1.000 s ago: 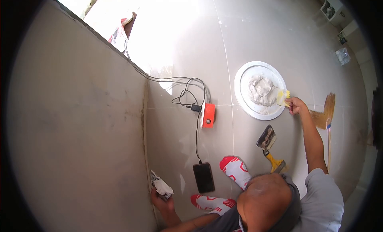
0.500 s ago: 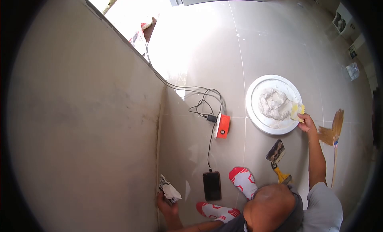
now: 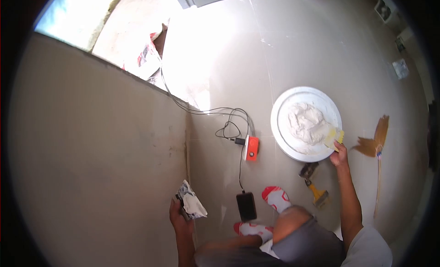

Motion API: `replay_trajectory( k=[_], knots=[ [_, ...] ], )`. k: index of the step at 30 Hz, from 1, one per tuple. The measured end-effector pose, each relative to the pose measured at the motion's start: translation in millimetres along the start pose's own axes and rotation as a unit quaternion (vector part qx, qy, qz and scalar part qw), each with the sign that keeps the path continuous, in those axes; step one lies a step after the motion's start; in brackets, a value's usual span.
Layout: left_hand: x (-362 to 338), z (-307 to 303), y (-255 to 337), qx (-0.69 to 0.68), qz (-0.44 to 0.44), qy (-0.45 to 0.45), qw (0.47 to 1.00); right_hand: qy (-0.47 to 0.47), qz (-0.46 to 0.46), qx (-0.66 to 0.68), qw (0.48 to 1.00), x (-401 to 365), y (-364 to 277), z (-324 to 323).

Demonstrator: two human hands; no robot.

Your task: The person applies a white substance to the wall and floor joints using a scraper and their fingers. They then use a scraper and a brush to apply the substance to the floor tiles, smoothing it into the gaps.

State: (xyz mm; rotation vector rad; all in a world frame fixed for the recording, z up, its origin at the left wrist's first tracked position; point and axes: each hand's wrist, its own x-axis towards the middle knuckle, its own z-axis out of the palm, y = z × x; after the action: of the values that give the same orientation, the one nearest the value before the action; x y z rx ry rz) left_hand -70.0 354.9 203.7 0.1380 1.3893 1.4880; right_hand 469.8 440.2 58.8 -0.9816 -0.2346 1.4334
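My right hand [image 3: 339,155] is closed on a yellow notched spreader [image 3: 334,138], whose edge lies in white paste [image 3: 305,121]. The paste is heaped in a round white tray [image 3: 277,129] on the floor. Low beside the wall, my left hand [image 3: 180,217] grips a flat plastering trowel [image 3: 184,190] carrying a smear of white paste. Its handle is mostly hidden by my fingers. Below the tray lies a yellow-handled scraper [image 3: 318,196] with a dark, stained blade.
A bare wall [image 3: 101,143] rises on the left. Cables run past an orange and white power box [image 3: 251,148] to a black phone [image 3: 246,206] near my feet. A straw broom [image 3: 378,136] lies at right. A sack [image 3: 149,58] sits by the bright opening.
The camera view has shifted and turned slightly. My left hand has raised and tilted the trowel, showing more paste. The spreader stays at the tray's right side, a little lower.
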Motion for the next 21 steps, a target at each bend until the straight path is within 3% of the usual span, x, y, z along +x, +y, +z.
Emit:
replay_trajectory(
  k=[1,4,7,13,15,17,20,21],
  knots=[
    [-8.1,11.4,16.3,0.017,-0.016,0.004,1.0,-0.011,0.013,0.009,1.0,-11.7,-9.7,11.6],
    [-22.9,51.1,54.2,0.044,-0.063,-0.104,0.992,-0.011,0.051,0.026,0.998,-44.3,-46.8,52.7],
    [-67.2,100.8,95.9,0.052,-0.082,-0.071,0.993,0.011,0.084,0.08,0.993,-84.8,-87.8,87.7],
    [-149.8,187.9,183.5,0.122,-0.137,-0.099,0.978,0.113,0.071,0.148,0.98,-182.5,-196.4,161.9],
    [-176.6,203.1,213.1,0.168,-0.145,-0.188,0.957,0.14,0.03,0.184,0.973,-238.1,-228.1,177.8],
    [-150.3,205.0,215.5,0.2,-0.145,-0.269,0.931,0.14,0.021,0.199,0.97,-248.4,-196.4,173.1],
    [-118.3,233.0,233.4,0.245,-0.133,-0.275,0.92,0.161,-0.042,0.225,0.96,-262.3,-193.5,197.5],
    [-75.2,220.9,217.0,0.257,-0.117,-0.28,0.918,0.167,-0.061,0.212,0.961,-251.5,-163.3,194.4]
  ],
)
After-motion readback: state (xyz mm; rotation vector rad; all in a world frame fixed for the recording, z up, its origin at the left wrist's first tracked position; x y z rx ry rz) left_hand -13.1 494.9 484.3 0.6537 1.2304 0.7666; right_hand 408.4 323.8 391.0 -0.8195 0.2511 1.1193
